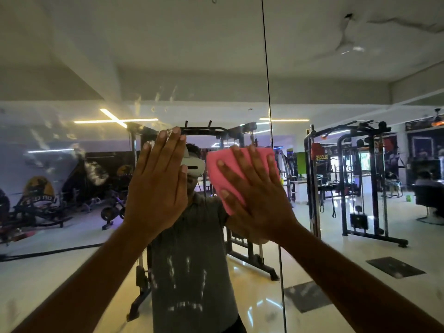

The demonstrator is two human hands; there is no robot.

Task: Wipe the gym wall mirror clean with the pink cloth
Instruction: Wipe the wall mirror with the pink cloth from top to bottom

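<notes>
**Against the glass: both palms up, cloth under the right**

Up close at the mirror (96,68), both forearms reach in from the bottom corners of the view. Elbows and upper arms cut off by the frame edge.

Left hand (158,186): fingers straight and together, pointing up, palm toward the glass. Holds nothing. Cannot tell whether the palm actually touches the surface.

Right hand (254,195): fingers straight and spread, laid flat over the pink cloth (217,171), pressing it to the mirror. No curl round the fabric.

Cloth: folded pad, roughly rectangular, long axis running from upper right down to lower left at a slight tilt. Its right and lower parts hidden under the hand; only the upper-left portion and strips between the fingers show. Sits just left of the dark vertical seam (266,68) between mirror panels, its top right corner near or at that seam.

Reflection of the person mostly blocked by the two hands; headset (194,164) partly visible between them, grey shirt (192,272) below.

Smudges (158,102) and finger marks above the left hand; more pale streaks low on the glass over the shirt. Gym machines (360,183) in reflection, detail soft.
</notes>
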